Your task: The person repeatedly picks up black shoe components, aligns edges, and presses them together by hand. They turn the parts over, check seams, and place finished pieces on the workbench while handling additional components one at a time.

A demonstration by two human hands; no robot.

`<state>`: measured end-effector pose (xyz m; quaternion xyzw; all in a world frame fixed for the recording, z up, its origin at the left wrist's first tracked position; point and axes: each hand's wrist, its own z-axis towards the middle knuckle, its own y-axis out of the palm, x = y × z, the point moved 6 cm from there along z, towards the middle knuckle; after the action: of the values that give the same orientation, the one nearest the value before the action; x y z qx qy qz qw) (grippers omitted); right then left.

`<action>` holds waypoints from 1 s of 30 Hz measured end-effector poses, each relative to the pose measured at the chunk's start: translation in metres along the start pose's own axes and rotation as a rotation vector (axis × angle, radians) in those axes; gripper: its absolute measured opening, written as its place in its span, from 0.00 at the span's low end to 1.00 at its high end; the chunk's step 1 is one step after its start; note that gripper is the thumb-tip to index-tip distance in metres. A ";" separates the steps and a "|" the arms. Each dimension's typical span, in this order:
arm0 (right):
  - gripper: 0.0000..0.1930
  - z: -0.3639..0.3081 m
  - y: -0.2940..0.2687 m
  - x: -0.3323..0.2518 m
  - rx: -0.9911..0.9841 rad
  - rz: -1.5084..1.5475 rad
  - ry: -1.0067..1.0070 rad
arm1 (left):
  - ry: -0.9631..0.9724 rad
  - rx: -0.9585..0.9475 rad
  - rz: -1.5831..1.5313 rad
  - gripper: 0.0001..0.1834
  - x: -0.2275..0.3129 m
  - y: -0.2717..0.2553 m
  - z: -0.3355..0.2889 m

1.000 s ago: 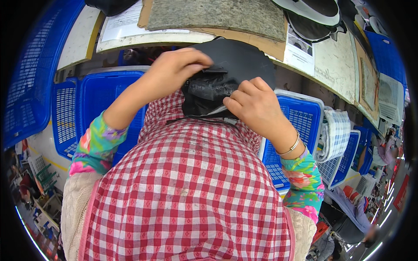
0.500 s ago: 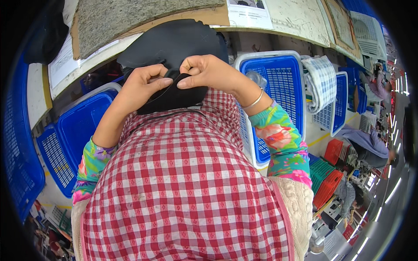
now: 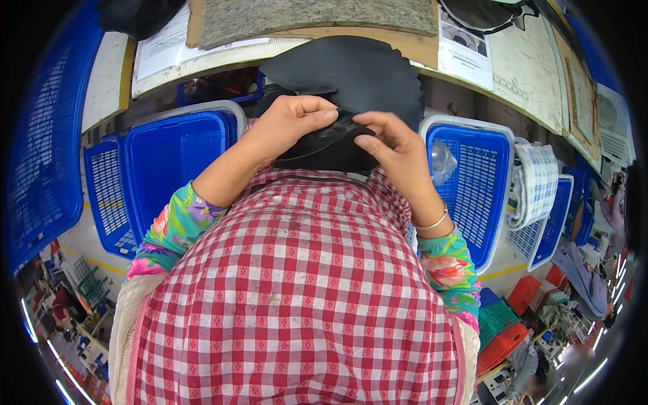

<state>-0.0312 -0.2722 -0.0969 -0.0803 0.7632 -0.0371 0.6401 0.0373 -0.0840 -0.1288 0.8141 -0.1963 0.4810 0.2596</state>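
A smooth black sheet-like piece [image 3: 351, 71], leather or coated cloth by its look, lies over my lap and leans toward the bench edge. Its near part is folded up, showing a darker, matte flap [image 3: 331, 145] with a curved edge. My right hand [image 3: 398, 148] grips that edge between thumb and fingers. Just left of it, my left hand [image 3: 287, 125] is closed in a pinch of thumb and forefinger above the flap; whatever is in the pinch is too small to make out.
Ahead runs a worn white bench [image 3: 520, 74] bearing a grey rough board [image 3: 317, 17], printed sheets [image 3: 466, 57] and black pieces [image 3: 482, 12]. Blue baskets [image 3: 175, 158] stand at my left, another blue basket [image 3: 472, 182] at my right beside a checked cloth [image 3: 533, 182]. People work farther right.
My view has turned left, so everything sits farther right. My hands have moved apart; the left has come off the flap's edge, still pinched, while the right keeps hold of it.
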 end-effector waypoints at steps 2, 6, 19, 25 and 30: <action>0.09 0.002 0.003 0.010 0.015 0.172 0.108 | -0.006 0.005 0.018 0.10 0.002 0.000 -0.002; 0.10 0.009 0.004 0.019 -0.024 0.217 0.161 | 0.012 0.002 0.080 0.13 0.008 0.001 -0.003; 0.12 0.013 0.007 0.017 0.036 0.035 0.114 | 0.088 -0.087 0.142 0.15 0.019 0.005 0.002; 0.13 0.013 0.005 0.020 0.047 0.024 0.140 | 0.064 -0.089 0.154 0.15 0.017 0.002 0.005; 0.14 0.013 0.005 0.023 0.056 0.040 0.157 | 0.045 -0.096 0.148 0.15 0.016 0.002 0.005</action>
<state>-0.0225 -0.2710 -0.1222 -0.0441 0.8110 -0.0519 0.5810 0.0470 -0.0902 -0.1158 0.7728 -0.2729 0.5074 0.2662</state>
